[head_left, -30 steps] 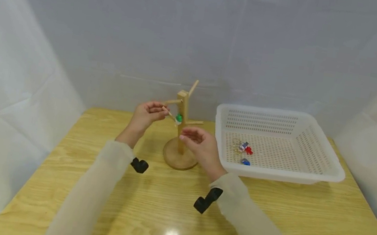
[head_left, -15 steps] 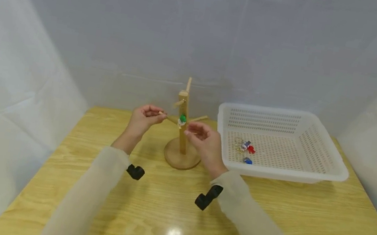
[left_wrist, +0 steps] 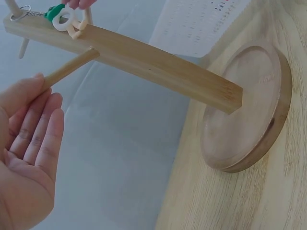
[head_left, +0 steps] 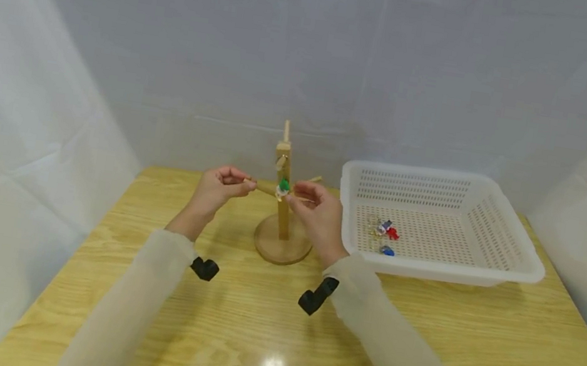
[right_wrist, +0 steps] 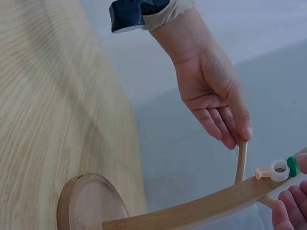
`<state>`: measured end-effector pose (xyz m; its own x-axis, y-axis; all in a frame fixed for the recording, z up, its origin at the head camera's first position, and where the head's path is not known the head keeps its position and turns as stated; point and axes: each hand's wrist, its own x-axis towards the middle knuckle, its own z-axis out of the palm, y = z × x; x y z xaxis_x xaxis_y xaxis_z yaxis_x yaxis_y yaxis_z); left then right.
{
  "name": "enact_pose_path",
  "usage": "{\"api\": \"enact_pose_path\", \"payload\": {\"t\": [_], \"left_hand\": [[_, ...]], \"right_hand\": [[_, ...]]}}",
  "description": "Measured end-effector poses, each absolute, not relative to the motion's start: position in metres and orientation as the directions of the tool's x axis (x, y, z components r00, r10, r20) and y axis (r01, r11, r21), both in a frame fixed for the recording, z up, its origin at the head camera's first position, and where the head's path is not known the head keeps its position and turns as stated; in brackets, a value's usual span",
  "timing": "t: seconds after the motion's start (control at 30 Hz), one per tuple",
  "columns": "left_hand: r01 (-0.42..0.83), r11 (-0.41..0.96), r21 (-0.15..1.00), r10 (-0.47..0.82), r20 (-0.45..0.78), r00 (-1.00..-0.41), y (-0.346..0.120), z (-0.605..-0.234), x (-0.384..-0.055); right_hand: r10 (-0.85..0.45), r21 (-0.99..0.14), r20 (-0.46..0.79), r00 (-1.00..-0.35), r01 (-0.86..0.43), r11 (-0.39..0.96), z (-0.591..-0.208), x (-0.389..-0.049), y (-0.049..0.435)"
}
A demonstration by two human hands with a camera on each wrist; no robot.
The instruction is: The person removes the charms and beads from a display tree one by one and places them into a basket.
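Observation:
A wooden peg stand (head_left: 284,227) with a round base (left_wrist: 249,105) stands upright on the table. My left hand (head_left: 212,193) pinches the end of a lower peg (left_wrist: 72,68) between thumb and fingers. From an upper peg, a metal key ring (left_wrist: 20,13) carries a keychain figure (left_wrist: 67,19) with a green hat and a white ring-shaped body, lying against the post. Beside that figure is my right hand (head_left: 323,216), fingers loosely bent with a gap to the thumb. Its thumb tip is close to the figure; whether they touch is unclear.
A white perforated basket (head_left: 434,268) stands to the right on the wooden table (head_left: 247,340). Inside, at its left end, are a red charm (head_left: 393,233), a blue charm (head_left: 387,250) and a purple-and-white one (head_left: 383,227). Pale sheeting (head_left: 207,37) hangs behind and at both sides.
The stand has turned on its upright axis, with its top peg swinging leftward. My left hand has moved slightly down and left, pinching the peg. The right hand has come up beside the keychain figure.

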<state>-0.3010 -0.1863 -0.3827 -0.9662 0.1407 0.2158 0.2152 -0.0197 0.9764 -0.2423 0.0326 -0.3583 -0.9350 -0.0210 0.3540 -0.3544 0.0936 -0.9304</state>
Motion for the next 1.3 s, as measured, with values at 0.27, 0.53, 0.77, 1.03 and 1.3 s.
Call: {"api": "enact_pose_path", "payload": {"t": [0.27,0.53,0.77,1.03,1.3], "left_hand": [[0.161,0.002,0.987,0.127,0.16,-0.979,-0.186,-0.381,-0.302],[0.219,-0.024,0.975,0.125,0.22,-0.967,-0.187,-0.382,-0.298],[0.205,-0.008,0.979,0.117,0.205,-0.972,-0.184,-0.381,-0.296],[0.177,-0.019,0.984,0.118,0.178,-0.977,-0.184,-0.383,-0.299],[0.181,-0.022,0.983,0.124,0.182,-0.975,-0.185,-0.383,-0.299]], "right_hand": [[0.023,-0.926,0.357,-0.934,-0.351,0.137,-0.378,-0.263,0.024],[0.086,-0.864,0.478,-0.874,-0.449,0.229,-0.383,-0.264,0.014],[0.131,-0.843,0.513,-0.848,-0.47,0.262,-0.386,-0.266,0.01],[0.122,-0.864,0.485,-0.866,-0.454,0.215,-0.389,-0.267,0.015],[0.072,-0.919,0.391,-0.917,-0.386,0.074,-0.386,-0.258,0.023]]}}
